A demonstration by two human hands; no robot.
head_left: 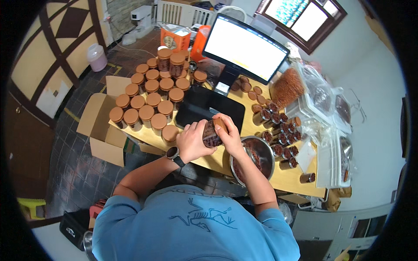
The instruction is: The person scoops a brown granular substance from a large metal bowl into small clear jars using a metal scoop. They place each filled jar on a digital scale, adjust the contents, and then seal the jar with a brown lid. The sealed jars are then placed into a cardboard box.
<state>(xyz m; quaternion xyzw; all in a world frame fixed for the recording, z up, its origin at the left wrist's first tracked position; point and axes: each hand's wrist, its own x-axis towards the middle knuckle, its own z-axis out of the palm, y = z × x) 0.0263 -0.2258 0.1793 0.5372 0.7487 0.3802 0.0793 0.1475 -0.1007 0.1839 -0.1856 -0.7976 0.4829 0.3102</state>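
Over the table's front edge I hold a glass jar tilted on its side, with dark brown pieces inside. Wrapped round its body is my left hand, a watch on that wrist. The fingers of my right hand close on the jar's brown lid, which sits on the mouth. Below my right forearm stands a metal bowl with reddish-brown bits in it. Several filled jars with brown lids crowd the table to the left, a few stacked on others. Several unlidded filled jars stand at the right.
Behind my hands lies a black flat platform under a lit monitor. Loose brown lids lie right of it. A bag of reddish-brown pieces and white plastic bins line the right side. An opened cardboard box stands at the left.
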